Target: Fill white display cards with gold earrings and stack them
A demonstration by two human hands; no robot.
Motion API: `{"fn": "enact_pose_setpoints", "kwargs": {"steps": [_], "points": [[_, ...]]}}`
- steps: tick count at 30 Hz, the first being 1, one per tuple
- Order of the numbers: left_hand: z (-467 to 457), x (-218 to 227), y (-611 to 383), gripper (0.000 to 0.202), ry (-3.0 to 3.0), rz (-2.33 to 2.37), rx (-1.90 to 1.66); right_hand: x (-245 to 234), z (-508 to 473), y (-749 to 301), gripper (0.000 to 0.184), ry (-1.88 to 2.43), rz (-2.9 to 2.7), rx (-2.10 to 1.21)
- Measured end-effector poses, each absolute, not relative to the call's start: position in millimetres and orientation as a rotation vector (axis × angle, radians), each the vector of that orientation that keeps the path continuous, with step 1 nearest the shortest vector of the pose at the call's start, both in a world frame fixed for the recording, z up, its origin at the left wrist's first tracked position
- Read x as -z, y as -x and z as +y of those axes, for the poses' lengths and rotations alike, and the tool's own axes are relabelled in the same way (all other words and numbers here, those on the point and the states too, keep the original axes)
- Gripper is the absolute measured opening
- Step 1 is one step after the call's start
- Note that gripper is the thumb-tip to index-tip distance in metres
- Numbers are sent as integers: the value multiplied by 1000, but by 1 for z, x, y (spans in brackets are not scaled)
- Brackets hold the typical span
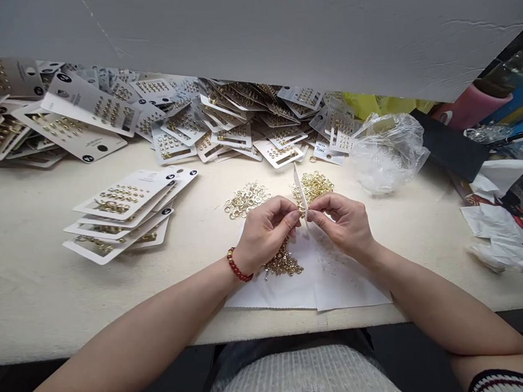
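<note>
Between my two hands an earring card (300, 189) stands on edge, seen almost side-on. My left hand (269, 228), with a red bead bracelet on its wrist, pinches at the card's left face; any small piece in its fingertips is hidden. On the other side my right hand (342, 219) is closed with thumb and fingers at the card's edge. Below the left hand lies a heap of small gold studs (285, 262) on white paper (275, 296). Beyond the hands are a pile of pale gold hoops (246, 200) and another of gold rings (317, 185).
A stack of filled earring cards (124, 205) sits at the left. Many more cards (233, 123) lie heaped along the back, under a grey overhang (250, 35). To the right are a clear plastic bag (385, 154), a dark box (447, 145) and crumpled white tissue (498, 233).
</note>
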State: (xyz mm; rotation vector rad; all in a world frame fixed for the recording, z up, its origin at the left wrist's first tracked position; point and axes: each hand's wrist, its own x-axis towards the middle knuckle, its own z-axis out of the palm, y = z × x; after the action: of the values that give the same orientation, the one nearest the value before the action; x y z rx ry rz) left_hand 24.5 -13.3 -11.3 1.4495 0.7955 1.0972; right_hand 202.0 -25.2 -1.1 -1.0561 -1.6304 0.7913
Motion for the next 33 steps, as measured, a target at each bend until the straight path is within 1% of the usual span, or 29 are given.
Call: {"fn": "enact_pose_setpoints", "kwargs": {"steps": [3,10,14,17,20,23,33], "points": [[-14,11,-24,19,-1516,832,-1088,2,-24,-203,6,1042,-1632,-831],[-19,9,-24,13,-1533,941,-1035,6,-26,-202,4,1013,-1664,-713],[-19,11,-25,13,-1521,920,-1024,7,-25,-202,6,1046,-1592,-878],[-17,14,-25,13,-1584,931,-1032,7,-24,-201,14,1079,-1459,-1084],[-17,16,-24,13,-1690,977,-1056,7,-23,-201,21,1115,-1381,-1198],[-16,17,-24,13,-1707,981,-1058,7,-22,-202,24,1138,-1374,-1240],[-14,12,-25,13,-1397,917,-1004,12,-21,-202,22,1090,-1318,-1239]]}}
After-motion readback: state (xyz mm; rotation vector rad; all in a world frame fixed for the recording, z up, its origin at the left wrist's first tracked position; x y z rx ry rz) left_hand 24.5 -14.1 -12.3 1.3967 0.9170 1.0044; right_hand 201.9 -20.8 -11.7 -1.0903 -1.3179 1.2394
